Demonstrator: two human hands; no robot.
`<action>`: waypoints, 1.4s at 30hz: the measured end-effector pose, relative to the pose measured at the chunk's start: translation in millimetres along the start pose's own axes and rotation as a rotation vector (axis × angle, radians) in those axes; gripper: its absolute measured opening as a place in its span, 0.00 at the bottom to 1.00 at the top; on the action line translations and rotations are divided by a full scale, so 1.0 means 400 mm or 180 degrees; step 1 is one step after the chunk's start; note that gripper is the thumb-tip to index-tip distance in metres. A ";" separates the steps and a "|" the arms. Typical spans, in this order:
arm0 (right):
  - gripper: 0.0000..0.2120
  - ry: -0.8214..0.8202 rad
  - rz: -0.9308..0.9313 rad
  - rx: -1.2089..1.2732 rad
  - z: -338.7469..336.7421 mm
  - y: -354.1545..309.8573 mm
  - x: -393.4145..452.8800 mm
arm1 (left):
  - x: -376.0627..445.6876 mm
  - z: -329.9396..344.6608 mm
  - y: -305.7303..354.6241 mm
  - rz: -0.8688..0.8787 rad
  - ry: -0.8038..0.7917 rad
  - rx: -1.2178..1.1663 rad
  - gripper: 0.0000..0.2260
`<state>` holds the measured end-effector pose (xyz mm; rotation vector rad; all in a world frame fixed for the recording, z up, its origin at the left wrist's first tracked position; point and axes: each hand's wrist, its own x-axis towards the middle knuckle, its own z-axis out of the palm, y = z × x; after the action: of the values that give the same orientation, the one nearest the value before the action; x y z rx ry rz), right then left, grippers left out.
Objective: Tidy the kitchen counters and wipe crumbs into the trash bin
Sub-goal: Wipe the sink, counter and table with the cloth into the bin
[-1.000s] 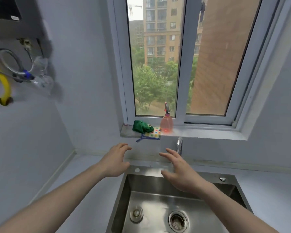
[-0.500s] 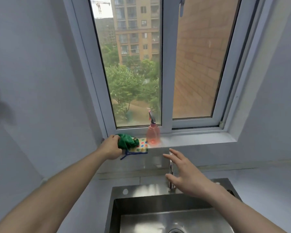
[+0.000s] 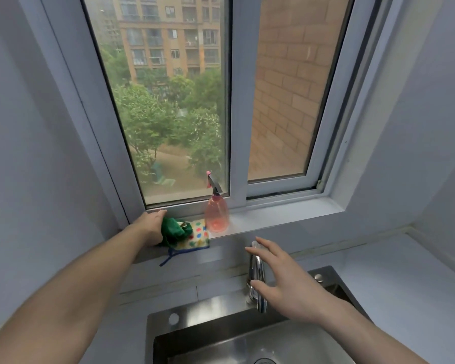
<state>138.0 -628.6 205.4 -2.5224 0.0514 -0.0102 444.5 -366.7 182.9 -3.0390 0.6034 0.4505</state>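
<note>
Cleaning cloths are lying on the white windowsill [image 3: 273,216], two in number: one crumpled green cloth [image 3: 171,230] and one flat spotted cloth with blue trim [image 3: 197,236], the green one resting partly on the spotted one. One pink translucent plastic spray bottle [image 3: 216,212] is standing upright just beside the spotted cloth, against the window frame. One chrome faucet [image 3: 256,274] is rising behind the one stainless steel sink [image 3: 221,334].

The left hand [image 3: 151,225] is reaching to the sill's left end and is gripping the green cloth, fingers curled round its left side. The right hand [image 3: 286,282] is hovering in front of the faucet with fingers spread and relaxed, holding nothing; whether it is touching the faucet cannot be determined.

A blue loop from the spotted cloth is hanging over the sill edge. The faucet is standing between the right hand and the sill. A white countertop [image 3: 405,279] is flanking the sink on the right.
</note>
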 end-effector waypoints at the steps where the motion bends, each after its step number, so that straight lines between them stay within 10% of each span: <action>1: 0.31 0.0008 0.0015 0.0007 0.002 0.000 -0.002 | 0.008 -0.009 -0.002 0.0002 -0.0026 0.0033 0.36; 9: 0.30 0.0010 0.0027 0.0119 0.002 -0.018 -0.033 | 0.000 -0.052 -0.016 -0.0069 0.0473 -0.0413 0.29; 14: 0.28 0.0161 -0.0161 0.0556 -0.002 -0.043 -0.063 | -0.152 -0.052 0.005 0.0413 0.1004 -0.1947 0.16; 25: 0.29 -0.0348 0.0309 0.2761 0.126 -0.047 -0.174 | -0.697 0.151 0.233 0.1219 -0.0165 -0.3306 0.16; 30: 0.07 -0.0321 0.0975 0.3185 0.218 0.014 -0.251 | -0.821 0.307 0.290 0.0682 0.0142 -0.3013 0.13; 42: 0.08 0.0178 0.0361 0.1971 0.286 0.071 -0.339 | -0.895 0.553 0.237 -0.0735 0.0378 -0.3726 0.04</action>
<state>3.6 -580.0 96.1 -1.8972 0.1841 -0.0440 30.8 -306.7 76.0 -4.1603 -0.1268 0.8492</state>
